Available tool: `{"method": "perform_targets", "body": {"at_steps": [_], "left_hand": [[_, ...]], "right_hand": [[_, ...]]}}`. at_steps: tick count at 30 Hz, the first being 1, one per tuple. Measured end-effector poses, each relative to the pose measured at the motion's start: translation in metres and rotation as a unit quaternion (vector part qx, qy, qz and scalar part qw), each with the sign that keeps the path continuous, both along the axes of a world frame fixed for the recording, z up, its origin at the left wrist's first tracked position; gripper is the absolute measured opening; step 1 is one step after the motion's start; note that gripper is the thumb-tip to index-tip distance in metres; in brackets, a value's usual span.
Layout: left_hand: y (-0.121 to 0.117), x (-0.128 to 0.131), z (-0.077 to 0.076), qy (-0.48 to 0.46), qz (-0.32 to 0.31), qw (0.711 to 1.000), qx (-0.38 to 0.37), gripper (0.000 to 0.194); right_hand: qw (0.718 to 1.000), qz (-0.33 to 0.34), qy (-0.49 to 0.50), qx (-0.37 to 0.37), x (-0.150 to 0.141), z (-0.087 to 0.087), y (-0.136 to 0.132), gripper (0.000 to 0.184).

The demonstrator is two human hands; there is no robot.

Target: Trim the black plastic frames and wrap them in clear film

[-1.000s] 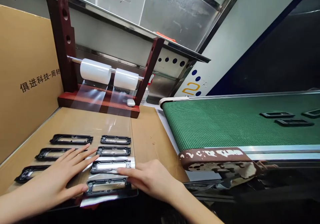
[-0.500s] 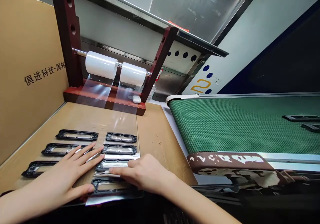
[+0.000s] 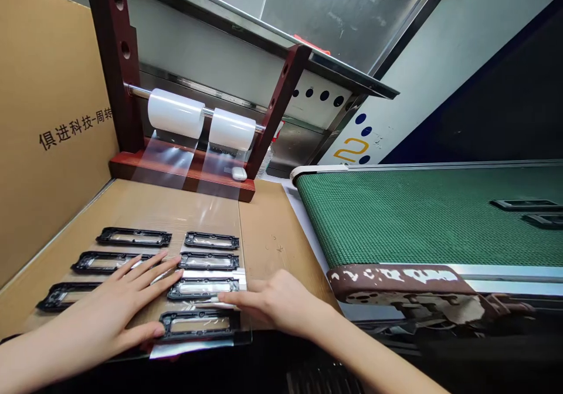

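My left hand (image 3: 125,294) lies flat with its fingers spread over the clear film between two columns of black plastic frames. Its fingertips reach the right column, and the thumb touches the nearest frame (image 3: 196,325). Closed in a pinch, my right hand (image 3: 281,301) is at the right end of the gap between that frame and the frame above it (image 3: 203,288). A thin, pale, pointed tool seems to be in its fingers, mostly hidden. Further frames lie behind, such as the back right frame (image 3: 212,240) and the back left frame (image 3: 134,237); my left hand partly covers others.
Two film rolls (image 3: 176,112) hang on a dark red stand (image 3: 185,182), with film running down to the cardboard (image 3: 264,224). A green conveyor belt (image 3: 396,224) at the right carries two black frames (image 3: 525,205). A cardboard wall (image 3: 53,77) rises at the left.
My right hand has slid to the right along the gap between the two nearest right-hand frames. My left hand stays in place. The frames on the belt have shifted slightly left.
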State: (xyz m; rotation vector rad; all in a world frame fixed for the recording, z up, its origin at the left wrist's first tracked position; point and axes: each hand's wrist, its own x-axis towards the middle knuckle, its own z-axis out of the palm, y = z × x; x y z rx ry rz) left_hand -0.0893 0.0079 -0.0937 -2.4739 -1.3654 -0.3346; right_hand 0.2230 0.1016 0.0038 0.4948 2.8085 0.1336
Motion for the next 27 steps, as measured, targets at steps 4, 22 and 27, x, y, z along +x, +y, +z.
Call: {"method": "perform_targets", "body": {"at_steps": [4,22,27], "left_hand": [[0.000,-0.002,-0.002,-0.026,0.005,1.000,-0.011,0.083],[0.018,-0.006,0.018,-0.084,0.022,0.993,-0.086,0.072],[0.037,-0.003,0.018,-0.097,0.086,0.973,-0.191,0.061]], "right_hand": [[1.000,-0.005,0.019,0.017,0.017,-0.002,0.000,0.036],[0.992,-0.068,0.104,-0.001,0.084,0.002,0.002,0.040],[0.990,-0.043,0.121,0.062,0.023,-0.026,0.018,0.040]]}}
